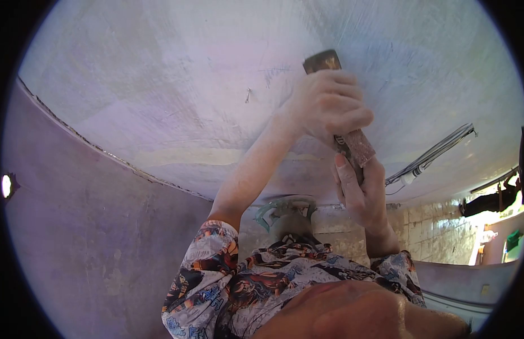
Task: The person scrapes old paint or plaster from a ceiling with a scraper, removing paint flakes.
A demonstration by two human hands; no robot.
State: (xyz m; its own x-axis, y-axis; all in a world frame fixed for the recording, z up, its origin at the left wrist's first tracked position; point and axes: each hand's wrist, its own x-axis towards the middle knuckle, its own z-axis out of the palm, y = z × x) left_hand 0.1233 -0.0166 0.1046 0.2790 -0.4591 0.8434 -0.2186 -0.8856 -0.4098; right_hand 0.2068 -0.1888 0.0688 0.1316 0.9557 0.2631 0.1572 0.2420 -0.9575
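Note:
A long dark sanding block (361, 148) lies against the pale, scuffed wall (188, 68), wrapped in worn brownish-red sandpaper with some printed letters. My left hand (332, 104) is closed over its middle, with fingers curled across it; a dark end sticks out above the knuckles. Lower down, my right hand (361, 189) grips the bottom end of the block, thumb laid up along one side. Pale dust coats both hands, most heavily the left. The face of the block toward the wall is hidden.
A nail-like fitting (248, 95) juts from the wall. To the right hang looped wires (443, 150) with a white bulb (409, 178). Below me sits a teal object (287, 210). A purple side wall (92, 226) stands left. Far right, a person (494, 202) stands near a bright opening.

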